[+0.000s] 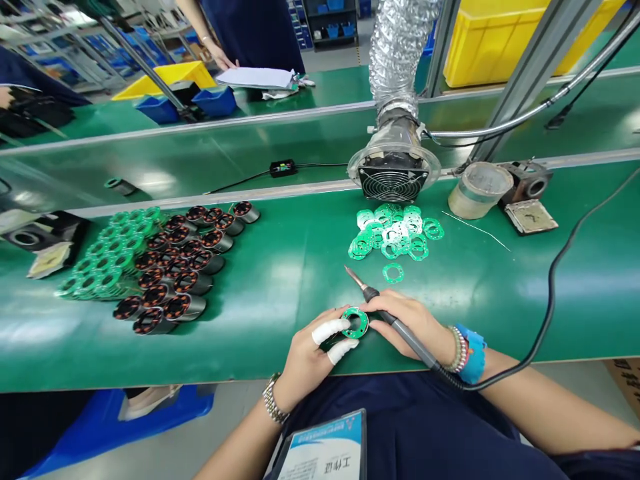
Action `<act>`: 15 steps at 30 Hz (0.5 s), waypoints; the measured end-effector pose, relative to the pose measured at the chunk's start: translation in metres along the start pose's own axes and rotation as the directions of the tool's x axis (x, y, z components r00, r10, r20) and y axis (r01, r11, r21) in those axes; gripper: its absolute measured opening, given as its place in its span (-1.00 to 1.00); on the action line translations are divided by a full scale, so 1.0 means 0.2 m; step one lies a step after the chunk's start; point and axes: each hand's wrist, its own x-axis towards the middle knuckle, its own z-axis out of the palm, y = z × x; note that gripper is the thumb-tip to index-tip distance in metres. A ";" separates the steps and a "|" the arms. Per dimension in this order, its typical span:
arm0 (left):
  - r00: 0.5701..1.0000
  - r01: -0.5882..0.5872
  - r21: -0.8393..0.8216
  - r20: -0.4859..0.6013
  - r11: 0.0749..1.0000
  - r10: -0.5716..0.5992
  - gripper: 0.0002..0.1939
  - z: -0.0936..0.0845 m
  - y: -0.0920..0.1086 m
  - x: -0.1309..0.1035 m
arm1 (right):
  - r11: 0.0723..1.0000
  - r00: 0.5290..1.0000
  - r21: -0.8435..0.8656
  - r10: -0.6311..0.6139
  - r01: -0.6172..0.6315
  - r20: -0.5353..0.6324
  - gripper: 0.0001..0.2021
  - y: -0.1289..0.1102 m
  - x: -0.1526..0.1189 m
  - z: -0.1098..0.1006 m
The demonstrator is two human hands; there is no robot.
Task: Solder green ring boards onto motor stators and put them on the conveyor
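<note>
My left hand [305,360], two fingers in white finger cots, is closed around a small part topped by a green ring-shaped circuit board [365,323]. Most of that part's body is hidden by the fingers. My right hand [417,317] grips a soldering iron [411,340], its bare tip pointing up and left, clear of the ring; the right fingertips touch the ring's edge. Just beyond lies a single green ring board [386,273], with a pile of such boards [395,235] behind it. Wound motor stators [187,283] stand in rows at left, beside several carrying green boards [107,257].
A fume-extractor fan [393,183] hangs behind the pile. At right stand a whitish tub [480,191], an iron holder with sponge [531,217] and a thin wire [480,230]. Another iron holder [45,233] is far left. The iron's cable [550,293] loops over my right forearm. A co-worker's hand [220,57] shows across the divider.
</note>
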 end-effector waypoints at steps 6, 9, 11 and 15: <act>1.000 0.002 0.033 -0.004 0.999 -0.001 -0.74 -0.01 0.00 -0.01 | 0.998 0.999 0.049 -0.029 0.029 0.017 -0.71 0.02 -0.01 0.01; 1.000 0.010 0.040 -0.009 0.999 -0.009 -0.76 -0.01 -0.01 -0.01 | 0.995 0.999 0.091 0.051 -0.050 -0.007 -0.67 0.02 0.00 0.02; 1.000 0.011 0.034 -0.005 0.999 -0.011 -0.76 -0.01 -0.01 0.00 | 0.983 0.993 0.147 0.115 -0.110 -0.028 -0.65 0.01 0.00 0.03; 1.000 0.008 0.020 -0.012 1.000 -0.007 -0.74 -0.01 -0.01 0.00 | 0.951 0.981 0.250 0.193 -0.180 -0.028 -0.65 0.01 0.01 0.05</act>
